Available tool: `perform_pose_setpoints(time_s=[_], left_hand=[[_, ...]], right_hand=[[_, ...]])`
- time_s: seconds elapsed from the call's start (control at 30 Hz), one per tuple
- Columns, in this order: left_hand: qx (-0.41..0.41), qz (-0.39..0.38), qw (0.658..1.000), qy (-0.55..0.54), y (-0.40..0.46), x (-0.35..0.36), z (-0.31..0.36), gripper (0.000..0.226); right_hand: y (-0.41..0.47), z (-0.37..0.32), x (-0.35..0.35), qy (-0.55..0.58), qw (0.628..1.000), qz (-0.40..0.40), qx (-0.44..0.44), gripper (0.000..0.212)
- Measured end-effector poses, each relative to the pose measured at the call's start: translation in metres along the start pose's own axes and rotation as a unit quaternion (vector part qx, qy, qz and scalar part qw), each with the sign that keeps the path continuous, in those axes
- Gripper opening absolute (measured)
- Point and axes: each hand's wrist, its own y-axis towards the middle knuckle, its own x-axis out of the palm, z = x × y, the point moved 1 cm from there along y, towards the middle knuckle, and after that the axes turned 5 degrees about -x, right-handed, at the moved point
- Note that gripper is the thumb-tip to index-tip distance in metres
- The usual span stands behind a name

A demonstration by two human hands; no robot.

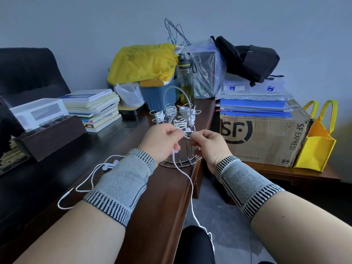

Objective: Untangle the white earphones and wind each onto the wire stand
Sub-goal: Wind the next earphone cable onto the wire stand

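The left hand (162, 139) and right hand (207, 141) are each being closed on one white earphone cable (187, 178), pinched just before the wire stand (179, 119), its slack trailing down over the table edge (182, 197).

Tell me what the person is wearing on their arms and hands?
Each wrist has a stretchy knitted band: grey mesh in the middle, with black-and-white striped ribbing at both ends. The left hand and right hand are bare, with no gloves or rings showing. The forearms have no sleeves.
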Motion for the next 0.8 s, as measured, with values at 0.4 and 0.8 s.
perform_pose_setpoints(time_s=[0.4,0.8], left_hand=[[0.103,0.207,0.923,0.308,0.035,-0.012,0.031,0.038],[-0.001,0.146,0.941,0.304,0.041,-0.017,0.013,0.041]], right_hand=[[0.016,-0.015,0.009,-0.128,0.992,-0.004,-0.013,0.022],[0.026,-0.021,0.018,-0.235,0.972,0.024,-0.003,0.032]])
